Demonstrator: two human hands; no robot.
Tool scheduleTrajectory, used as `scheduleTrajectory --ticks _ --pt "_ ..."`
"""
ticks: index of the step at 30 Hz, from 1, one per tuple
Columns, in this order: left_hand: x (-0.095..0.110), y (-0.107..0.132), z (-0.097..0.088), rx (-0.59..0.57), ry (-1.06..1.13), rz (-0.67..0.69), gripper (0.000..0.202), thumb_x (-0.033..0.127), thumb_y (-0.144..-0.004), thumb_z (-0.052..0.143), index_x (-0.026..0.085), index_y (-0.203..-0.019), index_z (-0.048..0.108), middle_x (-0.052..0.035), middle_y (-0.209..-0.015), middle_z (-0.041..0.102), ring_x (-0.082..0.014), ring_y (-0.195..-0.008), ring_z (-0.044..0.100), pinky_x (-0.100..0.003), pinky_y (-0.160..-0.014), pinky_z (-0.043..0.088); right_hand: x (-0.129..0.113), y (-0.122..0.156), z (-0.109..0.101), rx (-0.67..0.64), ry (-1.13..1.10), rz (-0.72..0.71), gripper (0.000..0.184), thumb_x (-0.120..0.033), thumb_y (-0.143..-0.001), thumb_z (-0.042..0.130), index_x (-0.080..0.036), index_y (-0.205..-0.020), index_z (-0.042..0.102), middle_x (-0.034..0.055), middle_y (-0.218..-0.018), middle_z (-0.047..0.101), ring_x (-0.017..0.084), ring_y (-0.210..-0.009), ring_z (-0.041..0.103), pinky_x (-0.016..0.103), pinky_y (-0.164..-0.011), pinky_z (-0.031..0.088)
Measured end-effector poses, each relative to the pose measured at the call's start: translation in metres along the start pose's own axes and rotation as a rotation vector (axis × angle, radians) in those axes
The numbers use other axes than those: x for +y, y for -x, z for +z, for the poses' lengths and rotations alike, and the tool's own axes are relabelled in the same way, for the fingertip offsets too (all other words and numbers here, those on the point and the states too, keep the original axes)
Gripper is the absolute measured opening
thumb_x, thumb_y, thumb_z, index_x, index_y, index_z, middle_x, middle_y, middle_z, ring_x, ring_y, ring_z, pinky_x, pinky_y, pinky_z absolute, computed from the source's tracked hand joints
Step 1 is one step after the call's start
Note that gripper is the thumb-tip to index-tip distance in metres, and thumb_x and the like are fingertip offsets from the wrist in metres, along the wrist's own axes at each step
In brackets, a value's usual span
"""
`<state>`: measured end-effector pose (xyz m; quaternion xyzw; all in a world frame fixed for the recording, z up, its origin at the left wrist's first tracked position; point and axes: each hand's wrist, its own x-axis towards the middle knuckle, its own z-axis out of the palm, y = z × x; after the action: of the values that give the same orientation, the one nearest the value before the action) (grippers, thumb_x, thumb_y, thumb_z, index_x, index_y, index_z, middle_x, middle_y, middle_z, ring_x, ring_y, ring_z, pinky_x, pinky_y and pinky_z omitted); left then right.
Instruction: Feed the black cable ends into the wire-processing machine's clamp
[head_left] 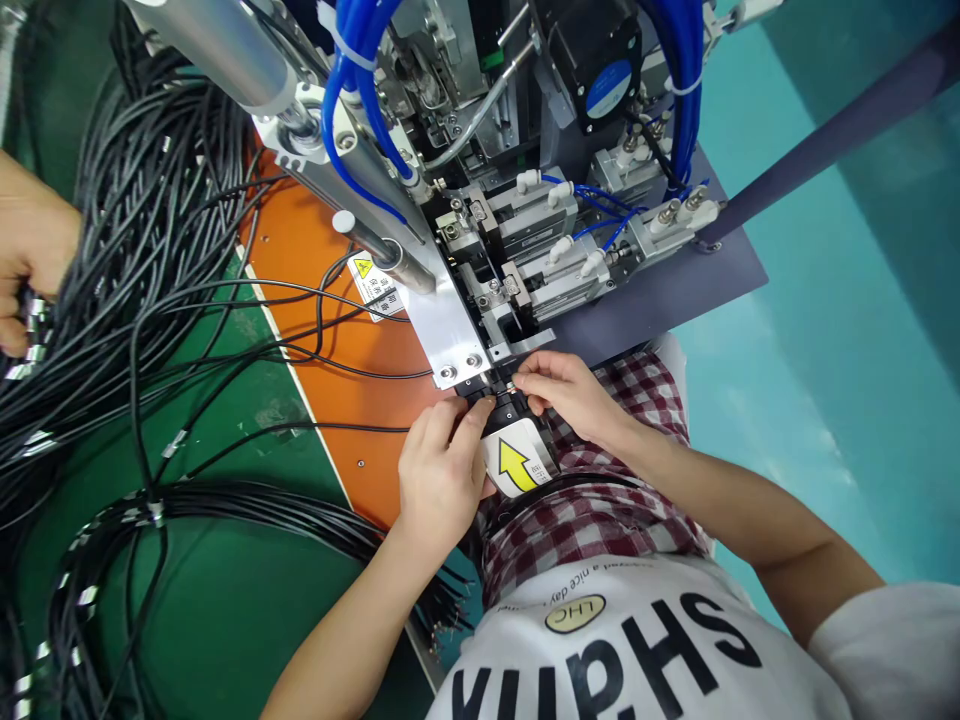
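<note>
Black fixture [513,410]: between our fingertips, just beside the metal plate [446,335] | our left hand [441,475]: fingers bent onto its near left side, grip hidden | our right hand [568,393]: thumb and index tips nearly meeting at its right; we cannot tell any pinch

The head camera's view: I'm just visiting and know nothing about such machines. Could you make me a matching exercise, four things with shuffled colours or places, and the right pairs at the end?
Things
1. Tubes
2. Wearer's left hand
3. Arrow
4. Another person's hand

Colours or places
A. Yellow, on a white label
B. Fingertips at the small black fixture
C. By the picture's left edge
D. Bright blue

Right pairs: 1-D, 2-B, 3-A, 4-C
</note>
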<state>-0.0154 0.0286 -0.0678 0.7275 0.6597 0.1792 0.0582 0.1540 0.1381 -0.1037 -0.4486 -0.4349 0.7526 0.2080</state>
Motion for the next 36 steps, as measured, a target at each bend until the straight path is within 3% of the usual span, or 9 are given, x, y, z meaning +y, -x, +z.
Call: scheduleTrajectory --ticks 5,8,14,18,31,36 --pt "0.003 -0.005 -0.002 0.057 0.136 -0.073 0.03 0.009 -0.094 0.051 0.018 -0.117 0.068 -0.0086 -0.101 0.064 -0.0196 -0.095 0.064 -0.031 -0.082 0.055 -0.002 0.008 0.002 -0.007 -0.001 -0.072 0.027 -0.044 -0.088 0.067 -0.02 -0.083 0.057 -0.006 -0.057 0.053 0.011 -0.052 0.051 0.025 -0.057 0.041" --pt "0.002 0.0 -0.008 0.086 0.199 -0.12 0.027 0.01 -0.094 0.055 0.019 -0.117 0.067 -0.0085 -0.11 0.066 -0.0191 -0.103 0.065 -0.032 -0.091 0.055 0.0 0.013 -0.001 -0.019 0.023 -0.099 0.029 -0.047 -0.091 0.065 -0.019 -0.084 0.06 -0.0049 -0.061 0.056 0.01 -0.053 0.053 0.025 -0.058 0.041" --pt "-0.008 0.042 -0.013 0.004 -0.002 -0.069 0.061 0.008 -0.093 0.054 0.022 -0.151 0.043 -0.0144 -0.139 0.059 -0.0289 -0.127 0.055 -0.046 -0.109 0.048 0.007 0.014 -0.007 -0.007 -0.089 -0.046 0.034 -0.052 -0.092 0.062 -0.018 -0.087 0.065 -0.0015 -0.079 0.06 0.008 -0.053 0.055 0.024 -0.054 0.038" --pt "-0.009 0.057 -0.008 -0.03 -0.086 -0.092 0.069 0.008 -0.094 0.051 0.026 -0.158 0.031 -0.0134 -0.15 0.05 -0.0307 -0.138 0.047 -0.049 -0.116 0.042 0.01 0.015 -0.007 0.008 -0.077 -0.05 0.035 -0.052 -0.091 0.063 -0.018 -0.086 0.065 -0.0016 -0.078 0.06 0.008 -0.053 0.054 0.025 -0.055 0.039" --pt "-0.003 0.057 0.0 0.079 -0.011 -0.148 0.059 0.014 -0.098 0.047 0.029 -0.154 0.039 -0.0139 -0.146 0.053 -0.0296 -0.138 0.047 -0.052 -0.114 0.043 0.006 0.018 -0.002 0.006 -0.018 -0.106 0.028 -0.045 -0.084 0.071 -0.017 -0.082 0.066 -0.0028 -0.068 0.059 0.01 -0.057 0.051 0.026 -0.061 0.04" --pt "-0.004 0.057 0.002 0.098 0.023 -0.177 0.053 0.017 -0.098 0.049 0.027 -0.15 0.045 -0.0151 -0.145 0.055 -0.0292 -0.138 0.048 -0.05 -0.116 0.041 0.008 0.021 -0.006 -0.026 -0.018 -0.103 0.033 -0.05 -0.086 0.069 -0.017 -0.085 0.067 -0.0022 -0.072 0.059 0.01 -0.058 0.051 0.025 -0.062 0.04"
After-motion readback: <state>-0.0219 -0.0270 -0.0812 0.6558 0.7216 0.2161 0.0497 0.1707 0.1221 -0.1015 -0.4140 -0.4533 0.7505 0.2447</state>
